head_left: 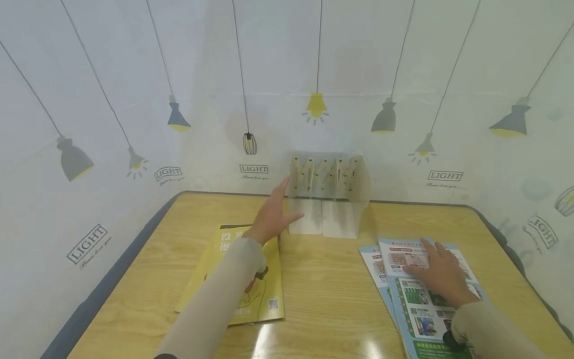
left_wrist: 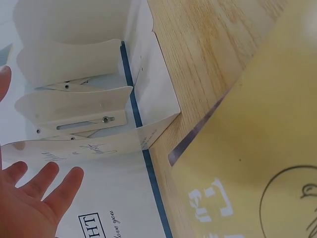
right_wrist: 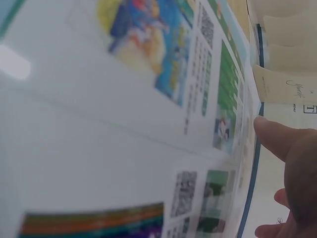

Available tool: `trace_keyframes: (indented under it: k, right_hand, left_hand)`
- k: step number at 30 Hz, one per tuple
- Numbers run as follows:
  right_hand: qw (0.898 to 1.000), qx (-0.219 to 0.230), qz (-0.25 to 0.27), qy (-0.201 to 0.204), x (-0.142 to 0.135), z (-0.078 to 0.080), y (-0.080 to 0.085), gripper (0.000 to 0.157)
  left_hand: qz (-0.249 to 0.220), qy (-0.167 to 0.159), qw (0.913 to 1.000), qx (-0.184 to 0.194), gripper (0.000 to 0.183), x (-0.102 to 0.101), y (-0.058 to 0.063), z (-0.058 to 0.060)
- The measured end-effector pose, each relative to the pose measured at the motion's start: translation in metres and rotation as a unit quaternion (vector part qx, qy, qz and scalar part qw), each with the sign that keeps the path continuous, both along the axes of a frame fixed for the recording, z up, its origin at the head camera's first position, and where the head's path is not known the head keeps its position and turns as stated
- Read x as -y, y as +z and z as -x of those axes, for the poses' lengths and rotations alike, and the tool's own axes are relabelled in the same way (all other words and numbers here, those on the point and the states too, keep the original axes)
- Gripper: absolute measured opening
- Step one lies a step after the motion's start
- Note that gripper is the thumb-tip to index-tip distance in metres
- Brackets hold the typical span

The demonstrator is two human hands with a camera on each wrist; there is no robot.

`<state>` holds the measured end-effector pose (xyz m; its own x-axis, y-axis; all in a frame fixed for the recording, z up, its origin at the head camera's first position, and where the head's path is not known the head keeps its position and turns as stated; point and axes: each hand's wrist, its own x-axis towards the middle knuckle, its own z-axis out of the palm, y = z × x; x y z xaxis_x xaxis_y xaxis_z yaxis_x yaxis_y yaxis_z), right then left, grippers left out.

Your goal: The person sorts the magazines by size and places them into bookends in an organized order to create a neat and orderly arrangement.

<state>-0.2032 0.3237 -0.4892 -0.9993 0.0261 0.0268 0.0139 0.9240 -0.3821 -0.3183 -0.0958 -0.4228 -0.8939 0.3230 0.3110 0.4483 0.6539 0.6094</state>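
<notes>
A white expandable desktop book rack (head_left: 341,219) with upright dividers and crossed slats stands near the wall. My left hand (head_left: 271,212) is at its left side, fingers extended; in the left wrist view the fingertips (left_wrist: 69,186) are close to the outer side panel, though contact is unclear. Beneath my left forearm lies a yellow book (head_left: 269,294). On the right, my right hand (head_left: 441,271) is spread over a stack of blue-and-white printed booklets (head_left: 394,271). In the right wrist view its thumb (right_wrist: 277,136) is extended by the booklet's edge; whether it touches is unclear.
The wooden table (head_left: 323,294) meets a pale wall covering (head_left: 278,60) printed with hanging lamps, close behind the rack. A dark blue border (head_left: 121,264) runs along the table's left edge. Wood surface lies between the yellow book and the booklets.
</notes>
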Motion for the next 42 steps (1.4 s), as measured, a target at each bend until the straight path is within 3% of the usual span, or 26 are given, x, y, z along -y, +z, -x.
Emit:
trace_keyframes:
  k: [8, 17, 26, 32, 38, 42]
  right_hand:
    - [0.999, 0.045, -0.02, -0.013, -0.015, 0.007, 0.005, 0.111]
    - [0.994, 0.105, 0.013, -0.04, -0.023, 0.005, 0.015, 0.117]
    - [0.995, 0.088, 0.024, -0.032, -0.034, 0.003, 0.017, 0.11]
    - [0.993, 0.109, 0.017, -0.051, -0.042, 0.001, 0.017, 0.113]
    - [0.995, 0.099, -0.001, -0.03, -0.054, 0.0, 0.015, 0.113]
    - [0.991, 0.124, 0.001, -0.042, -0.061, 0.001, 0.012, 0.116]
  left_hand:
    - [0.012, 0.008, 0.9998, 0.013, 0.1, 0.002, 0.002, 0.002]
    - [0.002, -0.004, 0.9998, 0.018, 0.096, 0.006, 0.004, 0.004]
    - [0.002, -0.003, 0.9998, 0.018, 0.093, 0.007, 0.007, 0.009]
    - [-0.011, -0.012, 0.9996, 0.022, 0.09, 0.005, 0.009, 0.014]
    - [-0.032, -0.012, 0.9985, 0.042, 0.09, 0.008, 0.011, 0.015]
    - [-0.026, -0.013, 0.9987, 0.041, 0.092, 0.01, 0.009, 0.018]
